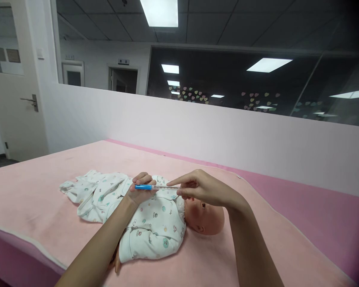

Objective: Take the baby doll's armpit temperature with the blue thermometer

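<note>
A slim thermometer case [167,187], clear with a blue cap [143,187], lies level between my two hands, over the baby doll's chest. My left hand [142,190] is closed at the blue-capped end, fingers curled. With thumb and fingers my right hand [196,185] pinches the clear end, its index finger stretched along the tube. Beneath, a baby doll [205,217] lies on its back, head to the right. It wears a white printed outfit [155,217], and part of its face is hidden behind my right hand.
A pink padded sheet [48,179] covers the table under the doll. Behind it rises a low white wall [167,127] with a wide window [227,75] above. At the far left stands a door [14,91] with a metal handle.
</note>
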Available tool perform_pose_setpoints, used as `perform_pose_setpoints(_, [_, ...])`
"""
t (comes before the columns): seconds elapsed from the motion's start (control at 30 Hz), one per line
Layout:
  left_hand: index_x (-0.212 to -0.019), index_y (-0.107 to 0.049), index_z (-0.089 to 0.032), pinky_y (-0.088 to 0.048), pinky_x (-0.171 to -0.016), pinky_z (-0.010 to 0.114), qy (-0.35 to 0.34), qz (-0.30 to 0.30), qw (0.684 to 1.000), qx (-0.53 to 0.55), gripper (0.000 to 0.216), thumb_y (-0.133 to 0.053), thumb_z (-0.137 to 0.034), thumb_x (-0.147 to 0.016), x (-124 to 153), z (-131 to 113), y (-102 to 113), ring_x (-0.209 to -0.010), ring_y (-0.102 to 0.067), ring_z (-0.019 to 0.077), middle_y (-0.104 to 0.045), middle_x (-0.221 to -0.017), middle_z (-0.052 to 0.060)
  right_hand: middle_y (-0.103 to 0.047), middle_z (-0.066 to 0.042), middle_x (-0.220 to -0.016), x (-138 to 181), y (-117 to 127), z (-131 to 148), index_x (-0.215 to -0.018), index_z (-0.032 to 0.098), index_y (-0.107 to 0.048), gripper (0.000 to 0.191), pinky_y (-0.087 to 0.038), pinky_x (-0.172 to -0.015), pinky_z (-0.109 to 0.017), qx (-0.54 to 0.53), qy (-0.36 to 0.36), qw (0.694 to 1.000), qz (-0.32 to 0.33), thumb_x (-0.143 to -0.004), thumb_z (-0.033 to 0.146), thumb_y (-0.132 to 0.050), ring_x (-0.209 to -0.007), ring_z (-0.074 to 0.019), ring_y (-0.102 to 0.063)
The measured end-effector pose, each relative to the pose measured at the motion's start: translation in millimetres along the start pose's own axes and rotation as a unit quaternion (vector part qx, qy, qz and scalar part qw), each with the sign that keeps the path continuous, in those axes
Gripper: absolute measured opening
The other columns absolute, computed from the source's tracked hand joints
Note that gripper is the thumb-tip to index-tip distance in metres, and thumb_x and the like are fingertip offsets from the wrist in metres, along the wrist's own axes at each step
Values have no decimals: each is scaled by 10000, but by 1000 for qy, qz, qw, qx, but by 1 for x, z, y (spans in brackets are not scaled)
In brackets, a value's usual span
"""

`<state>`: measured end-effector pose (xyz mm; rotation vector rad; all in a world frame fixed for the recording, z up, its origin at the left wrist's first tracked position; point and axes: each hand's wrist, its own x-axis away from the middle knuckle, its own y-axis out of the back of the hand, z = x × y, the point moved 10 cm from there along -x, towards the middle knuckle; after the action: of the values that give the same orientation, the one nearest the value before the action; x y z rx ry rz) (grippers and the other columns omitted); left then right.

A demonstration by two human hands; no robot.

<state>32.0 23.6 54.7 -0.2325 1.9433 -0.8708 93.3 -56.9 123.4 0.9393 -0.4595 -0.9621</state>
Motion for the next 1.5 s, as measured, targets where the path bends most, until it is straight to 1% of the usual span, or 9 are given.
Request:
perform_pose_setpoints(0.13, [-448, -595, -257, -257, -469, 187, 8, 4, 1000, 6, 289, -839, -181, -314, 0, 2, -1, -391, -101, 25, -388, -372, -97, -625, -13, -707, 0, 0, -2, -1077, 232, -609, 322, -383, -534, -188, 6, -2, 1000, 4, -771, 276, -518, -620, -98, -528])
perform_pose_setpoints(0.23, [-443, -595, -257, -234, -453, 187, 9, 2, 1000, 6, 284, -839, -183, -319, 0, 2, -1, -385, -93, 25, -385, -369, -95, -630, -15, -690, 0, -2, -4, -1048, 225, -622, 312, -416, -549, -196, 0, -14, 1000, 14, -758, 298, -534, -624, -109, -553])
perform_pose_setpoints(0.4, [-433, -590, -257, -250, -452, 198, 18, -9, 1000, 11, 297, -839, -159, -304, 1, 4, 3, -387, -103, 29, -449, -387, -100, -632, -18, -670, 2, -2, -10, -1003, 218, -639, 295, -422, -483, -186, -2, -44, 999, 17, -743, 321, -545, -595, -117, -570])
perform_pose_setpoints(0.57, [-403, -566, -246, -275, -473, 218, 1, -54, 998, -12, 329, -847, -188, -241, 3, 1, 10, -391, -82, 28, -385, -338, -102, -635, -18, -667, 3, -1, -10, -988, 215, -646, 285, -420, -465, -173, -6, -44, 999, 13, -739, 313, -549, -592, -112, -574])
perform_pose_setpoints(0.73, [-399, -563, -250, -219, -438, 205, 2, -58, 998, -1, 337, -846, -171, -235, 3, 1, 11, -394, -68, 27, -375, -342, -101, -641, -18, -683, 3, 0, -11, -1011, 232, -640, 296, -429, -472, -176, -7, -45, 999, 7, -741, 315, -552, -602, -115, -574])
perform_pose_setpoints(0.87, [-399, -553, -245, -186, -426, 201, -6, -69, 998, -6, 348, -848, -189, -223, 3, -1, 17, -399, -59, 27, -359, -343, -103, -649, -25, -699, 2, 0, -12, -1035, 231, -633, 315, -429, -480, -178, -8, -43, 999, 3, -744, 322, -552, -604, -114, -572])
perform_pose_setpoints(1.13, [-388, -510, -226, -164, -444, 215, -29, -105, 992, -66, 406, -848, -274, -167, 6, -7, 26, -400, -67, 33, -286, -320, -95, -652, -36, -701, 1, 0, -10, -1074, 202, -615, 352, -443, -534, -190, -9, -34, 999, 3, -747, 315, -552, -619, -115, -581])
perform_pose_setpoints(1.33, [-387, -541, -249, -161, -432, 202, -8, -77, 997, -28, 363, -849, -206, -198, 4, -2, 21, -390, -66, 28, -310, -327, -95, -656, -33, -717, 2, 0, -11, -1076, 215, -614, 346, -441, -528, -191, -7, -35, 999, 7, -751, 314, -548, -626, -116, -581])
perform_pose_setpoints(1.5, [-387, -535, -234, -179, -432, 207, -9, -80, 996, -36, 370, -849, -220, -192, 4, -3, 21, -392, -70, 29, -312, -321, -96, -659, -36, -730, 1, 0, -11, -1085, 216, -608, 354, -443, -531, -191, -6, -36, 999, 6, -752, 321, -550, -632, -115, -578])
